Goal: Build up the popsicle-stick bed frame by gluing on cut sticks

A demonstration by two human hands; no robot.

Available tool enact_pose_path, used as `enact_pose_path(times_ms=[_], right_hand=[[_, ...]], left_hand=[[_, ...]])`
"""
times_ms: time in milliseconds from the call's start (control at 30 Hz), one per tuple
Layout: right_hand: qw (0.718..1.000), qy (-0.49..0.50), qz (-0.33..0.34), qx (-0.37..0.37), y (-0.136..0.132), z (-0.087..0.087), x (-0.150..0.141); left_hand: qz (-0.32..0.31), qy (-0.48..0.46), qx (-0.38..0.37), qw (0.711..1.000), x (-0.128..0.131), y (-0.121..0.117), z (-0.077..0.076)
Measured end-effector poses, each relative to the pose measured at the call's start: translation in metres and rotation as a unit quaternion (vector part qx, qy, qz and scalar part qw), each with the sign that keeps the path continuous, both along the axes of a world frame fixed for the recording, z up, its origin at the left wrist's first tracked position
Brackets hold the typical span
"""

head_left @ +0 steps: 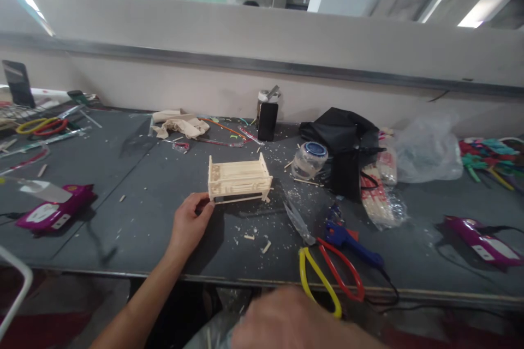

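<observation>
A small pale box frame built of wooden sticks stands on the dark grey table. My left hand rests on the table at its near left corner, fingers curled, thumb and fingertip touching the frame's bottom corner. My right hand is low at the picture's bottom edge, below the table edge, blurred; its fingers do not show. Scissors with one yellow and one red handle lie just beyond it, blades pointing up-left. Wood chips and short stick pieces lie scattered in front of the frame.
A blue glue gun lies right of the scissors, a bag of sticks behind it. A clear jar, a black bag, a dark bottle and a cloth sit further back. Magenta devices lie at both sides.
</observation>
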State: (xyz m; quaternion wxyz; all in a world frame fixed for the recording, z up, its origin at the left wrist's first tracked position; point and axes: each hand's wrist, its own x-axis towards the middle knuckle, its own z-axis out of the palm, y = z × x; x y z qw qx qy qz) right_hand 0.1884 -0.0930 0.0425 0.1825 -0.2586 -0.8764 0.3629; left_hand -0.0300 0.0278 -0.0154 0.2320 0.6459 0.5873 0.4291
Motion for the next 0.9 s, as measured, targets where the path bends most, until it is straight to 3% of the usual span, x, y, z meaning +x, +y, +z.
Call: enact_pose_path(times_ms=[100, 167, 233, 267, 367, 433, 600, 767, 900], right_hand=[[0.974, -0.011, -0.222, 0.044, 0.028, 0.01, 0.017], [0.926, 0.034, -0.375, 0.02, 0.044, 0.013, 0.03], [0.877, 0.073, -0.474, 0.003, 0.054, 0.011, 0.04], [0.867, 0.077, -0.493, -0.004, 0.057, 0.008, 0.044], [0.883, 0.029, -0.469, 0.008, 0.062, -0.004, 0.052], [0.888, -0.021, -0.456, 0.054, 0.063, -0.012, 0.054], [0.862, -0.106, -0.47, 0.159, 0.06, -0.022, 0.053], [0.918, -0.111, -0.357, 0.13, 0.048, -0.023, 0.038], [0.931, -0.131, -0.324, 0.107, 0.043, -0.027, 0.03]], left_hand=[[0.002, 0.007, -0.004, 1.0, 0.001, -0.001, 0.004], [0.0, 0.001, -0.006, 1.0, 0.002, -0.001, 0.005], [-0.003, -0.002, -0.004, 1.0, 0.002, -0.001, 0.005], [-0.003, -0.001, -0.002, 1.0, 0.001, -0.001, 0.004], [0.0, 0.001, 0.0, 1.0, 0.001, 0.0, 0.002], [0.0, 0.001, 0.001, 1.0, 0.001, -0.001, 0.002], [0.009, 0.002, -0.002, 1.0, 0.002, -0.001, 0.002], [0.014, -0.006, -0.008, 1.0, 0.003, 0.002, 0.005], [0.075, 0.031, 0.082, 0.993, 0.005, -0.029, 0.018]])
